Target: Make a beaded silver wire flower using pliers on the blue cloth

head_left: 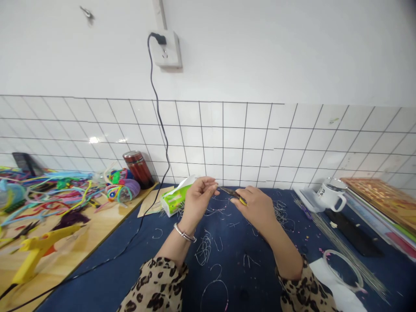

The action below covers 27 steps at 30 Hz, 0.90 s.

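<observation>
My right hand [258,207] is wrapped around a pair of pliers [231,191] with yellow grips, its jaws pointing left. The fingers of my left hand [200,197] are pinched together just beyond the pliers' tip, on what looks like a thin wire; its end is too fine to make out. Below both hands a curved wire with small pink beads [224,208] shows against the dark blue cloth [175,255]. Closer to me lie a tangle of silvery wire pieces [203,250] and a wire ring [214,284] with a pink bead.
A green tissue pack [173,201] stands behind my left hand. To the left, a wooden board [94,242] carries craft stems, a yellow glue gun [39,247] and a red flask [139,168]. A black cord [143,216] crosses leftward. On the right are a white mug [332,195] and straight wires [344,251].
</observation>
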Each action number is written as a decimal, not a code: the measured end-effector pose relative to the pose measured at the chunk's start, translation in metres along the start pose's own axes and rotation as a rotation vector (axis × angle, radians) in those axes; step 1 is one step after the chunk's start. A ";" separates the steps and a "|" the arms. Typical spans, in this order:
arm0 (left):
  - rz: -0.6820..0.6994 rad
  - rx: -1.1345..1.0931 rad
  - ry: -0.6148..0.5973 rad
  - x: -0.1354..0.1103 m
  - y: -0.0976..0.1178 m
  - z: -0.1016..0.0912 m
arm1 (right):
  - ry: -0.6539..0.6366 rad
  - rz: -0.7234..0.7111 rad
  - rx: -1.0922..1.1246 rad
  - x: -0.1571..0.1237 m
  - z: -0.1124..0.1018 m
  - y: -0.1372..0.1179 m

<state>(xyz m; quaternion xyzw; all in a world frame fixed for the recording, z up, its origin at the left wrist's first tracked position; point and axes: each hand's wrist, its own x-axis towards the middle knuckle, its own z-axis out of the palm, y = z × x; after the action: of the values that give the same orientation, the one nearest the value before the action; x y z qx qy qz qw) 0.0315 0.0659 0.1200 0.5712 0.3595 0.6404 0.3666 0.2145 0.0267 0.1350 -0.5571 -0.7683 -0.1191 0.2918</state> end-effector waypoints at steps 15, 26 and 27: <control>0.095 0.149 0.083 0.000 0.007 -0.007 | -0.035 -0.065 0.055 0.002 -0.010 0.002; 0.159 0.085 0.100 -0.001 0.010 -0.003 | -0.082 -0.085 0.007 0.002 -0.011 0.000; 0.160 0.085 0.101 -0.001 0.010 -0.003 | -0.083 -0.088 0.005 0.002 -0.011 0.000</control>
<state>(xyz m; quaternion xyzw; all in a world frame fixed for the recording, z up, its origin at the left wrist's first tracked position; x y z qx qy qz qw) 0.0278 0.0601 0.1277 0.5801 0.3578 0.6797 0.2712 0.2174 0.0229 0.1448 -0.5265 -0.8039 -0.1067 0.2553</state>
